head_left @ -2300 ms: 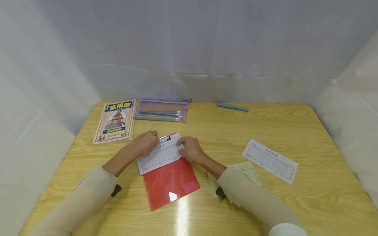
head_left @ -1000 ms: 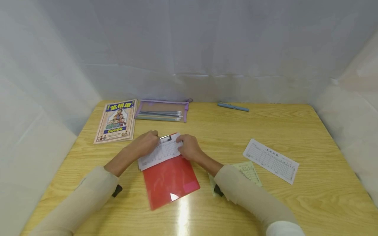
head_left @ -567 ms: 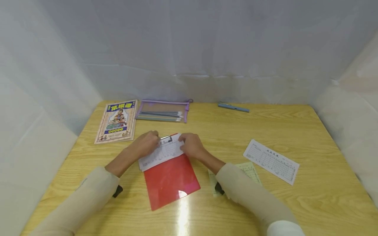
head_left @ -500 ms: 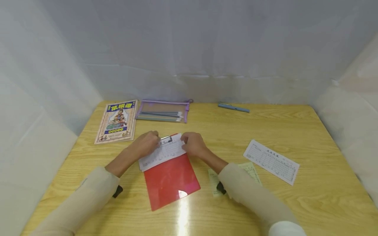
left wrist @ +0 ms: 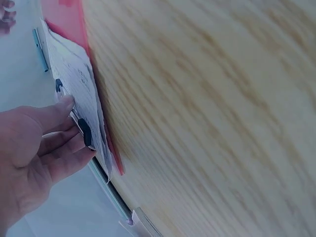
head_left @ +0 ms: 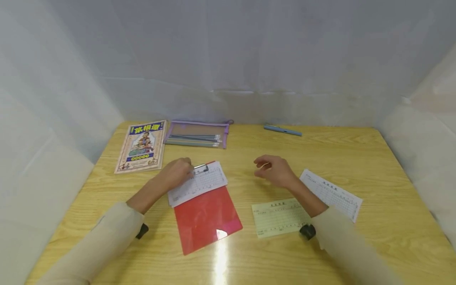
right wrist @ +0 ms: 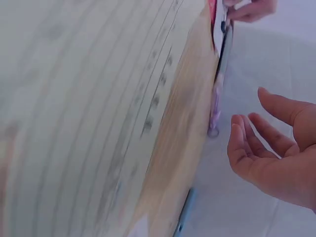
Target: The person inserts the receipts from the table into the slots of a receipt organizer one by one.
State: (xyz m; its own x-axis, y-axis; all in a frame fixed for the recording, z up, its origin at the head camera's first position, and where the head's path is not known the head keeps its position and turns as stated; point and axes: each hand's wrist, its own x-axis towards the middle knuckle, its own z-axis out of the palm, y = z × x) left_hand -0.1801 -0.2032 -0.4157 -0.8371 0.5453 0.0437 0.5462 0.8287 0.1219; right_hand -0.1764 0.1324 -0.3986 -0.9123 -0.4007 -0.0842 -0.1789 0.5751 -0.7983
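This looks like a small study or office-style booth. A wood-grain counter [head_left: 356, 152] stands walled in at the back and both sides by pale, creased sheeting [head_left: 228, 51], which hides whatever room lies beyond. The stationery suggests desk work: a red clipboard [head_left: 208, 215], a yellow-green printed slip [head_left: 278, 218], a white form [head_left: 334, 192], a blue pen [head_left: 282, 130], a purple-edged pencil pouch [head_left: 196, 135] and an illustrated book [head_left: 141, 147].

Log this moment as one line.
left hand: pinches clip | right hand: empty | white paper: on red clipboard | yellow slip: on table
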